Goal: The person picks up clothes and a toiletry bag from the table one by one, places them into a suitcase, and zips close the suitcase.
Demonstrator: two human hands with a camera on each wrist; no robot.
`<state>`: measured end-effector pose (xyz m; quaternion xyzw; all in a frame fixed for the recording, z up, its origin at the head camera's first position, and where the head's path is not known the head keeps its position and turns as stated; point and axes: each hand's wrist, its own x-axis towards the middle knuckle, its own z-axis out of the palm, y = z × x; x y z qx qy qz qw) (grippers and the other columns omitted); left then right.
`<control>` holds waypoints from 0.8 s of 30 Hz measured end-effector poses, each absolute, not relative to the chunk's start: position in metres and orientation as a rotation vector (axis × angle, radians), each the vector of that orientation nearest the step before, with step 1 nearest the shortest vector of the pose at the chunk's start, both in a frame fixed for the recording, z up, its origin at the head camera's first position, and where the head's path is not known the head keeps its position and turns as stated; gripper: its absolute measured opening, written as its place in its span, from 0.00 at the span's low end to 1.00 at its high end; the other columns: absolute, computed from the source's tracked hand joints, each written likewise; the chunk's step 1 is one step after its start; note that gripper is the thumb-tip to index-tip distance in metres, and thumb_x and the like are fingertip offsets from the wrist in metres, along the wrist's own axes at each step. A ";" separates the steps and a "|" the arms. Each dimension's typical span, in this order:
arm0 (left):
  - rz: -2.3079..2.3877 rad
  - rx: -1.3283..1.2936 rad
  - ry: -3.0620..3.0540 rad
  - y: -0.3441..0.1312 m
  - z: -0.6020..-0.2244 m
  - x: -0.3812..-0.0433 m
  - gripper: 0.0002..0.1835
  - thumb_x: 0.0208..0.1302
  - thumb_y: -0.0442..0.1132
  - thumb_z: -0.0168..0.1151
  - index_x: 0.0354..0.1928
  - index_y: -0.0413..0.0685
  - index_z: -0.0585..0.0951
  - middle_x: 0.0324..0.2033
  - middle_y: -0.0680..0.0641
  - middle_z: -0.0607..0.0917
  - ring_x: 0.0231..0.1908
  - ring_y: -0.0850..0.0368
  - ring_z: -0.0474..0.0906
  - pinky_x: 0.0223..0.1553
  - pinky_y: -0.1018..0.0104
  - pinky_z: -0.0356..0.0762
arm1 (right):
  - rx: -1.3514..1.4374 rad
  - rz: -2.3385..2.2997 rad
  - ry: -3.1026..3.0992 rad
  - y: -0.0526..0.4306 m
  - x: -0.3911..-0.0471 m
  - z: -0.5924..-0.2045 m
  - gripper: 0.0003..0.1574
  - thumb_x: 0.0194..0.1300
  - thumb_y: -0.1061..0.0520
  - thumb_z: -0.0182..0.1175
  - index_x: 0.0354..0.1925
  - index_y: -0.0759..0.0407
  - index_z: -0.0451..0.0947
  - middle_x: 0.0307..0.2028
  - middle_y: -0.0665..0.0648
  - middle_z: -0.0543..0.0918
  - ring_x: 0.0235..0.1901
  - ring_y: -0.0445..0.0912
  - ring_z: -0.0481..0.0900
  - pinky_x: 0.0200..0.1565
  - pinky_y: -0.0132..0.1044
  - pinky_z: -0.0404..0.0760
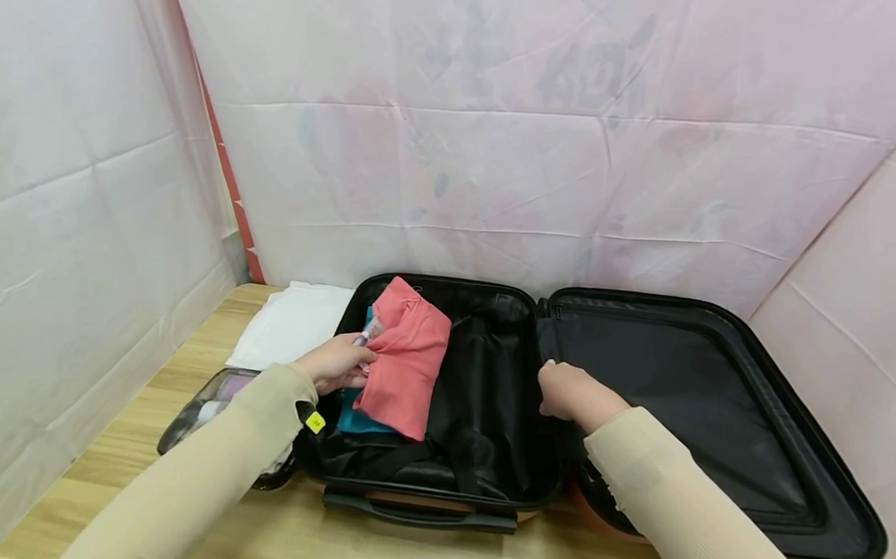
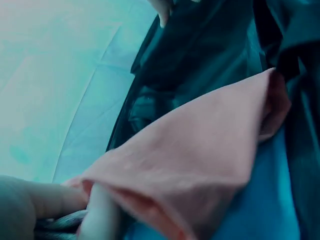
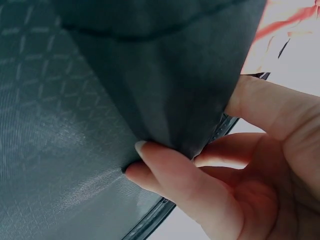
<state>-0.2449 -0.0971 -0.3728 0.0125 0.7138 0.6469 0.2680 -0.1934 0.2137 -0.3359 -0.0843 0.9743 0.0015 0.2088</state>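
Note:
My left hand (image 1: 341, 361) pinches the near edge of a folded coral cloth (image 1: 410, 360) over the left half of an open black suitcase (image 1: 490, 394). A small clear and white item (image 1: 369, 331) shows just above those fingers. Beneath the coral cloth lies a blue cloth (image 1: 364, 418), which also shows in the left wrist view as a bright blue layer (image 2: 272, 195). At the suitcase's middle, my right hand (image 1: 573, 393) holds the black lining fabric (image 3: 175, 95); its thumb and fingers pinch a fold of it in the right wrist view.
A white folded cloth (image 1: 288, 320) lies behind the suitcase's left side. A clear-topped case (image 1: 191, 416) with small items sits at the left, partly behind my left sleeve. The suitcase's other half (image 1: 670, 386) lies open at the right. White sheeting (image 1: 488, 169) hangs close behind.

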 end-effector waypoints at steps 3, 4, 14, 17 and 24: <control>1.596 0.044 2.036 -0.101 -0.371 -0.243 0.12 0.58 0.32 0.46 0.44 0.35 0.63 0.21 0.46 0.72 0.19 0.60 0.74 0.24 0.68 0.75 | -0.235 0.018 2.707 0.214 -0.194 -0.336 0.38 0.52 0.61 0.57 0.54 0.81 0.53 0.49 0.76 0.64 0.25 0.50 0.71 0.26 0.38 0.69; 1.537 0.057 2.089 -0.101 -0.370 -0.242 0.11 0.58 0.33 0.47 0.42 0.36 0.64 0.20 0.46 0.72 0.18 0.60 0.74 0.23 0.68 0.74 | -0.234 0.019 2.706 0.214 -0.194 -0.336 0.38 0.52 0.61 0.57 0.54 0.81 0.53 0.49 0.76 0.64 0.25 0.51 0.71 0.26 0.39 0.69; 0.604 0.343 2.876 -0.100 -0.358 -0.231 0.20 0.47 0.39 0.57 0.43 0.36 0.69 0.30 0.42 0.78 0.27 0.53 0.75 0.26 0.61 0.71 | -0.252 0.026 2.710 0.213 -0.194 -0.335 0.37 0.52 0.61 0.57 0.54 0.82 0.54 0.51 0.76 0.62 0.29 0.53 0.72 0.28 0.40 0.69; 0.373 0.474 2.997 -0.093 -0.355 -0.226 0.32 0.49 0.42 0.58 0.56 0.38 0.62 0.46 0.35 0.70 0.40 0.44 0.71 0.35 0.54 0.70 | -0.250 0.020 2.708 0.213 -0.194 -0.335 0.37 0.52 0.61 0.57 0.54 0.82 0.54 0.51 0.76 0.62 0.28 0.52 0.72 0.27 0.39 0.69; 0.186 0.689 2.776 -0.080 -0.359 -0.224 0.32 0.55 0.46 0.55 0.62 0.55 0.58 0.60 0.33 0.50 0.57 0.38 0.49 0.50 0.48 0.57 | -0.249 0.037 2.710 0.213 -0.195 -0.336 0.38 0.52 0.61 0.57 0.54 0.81 0.53 0.48 0.76 0.65 0.27 0.52 0.72 0.27 0.39 0.68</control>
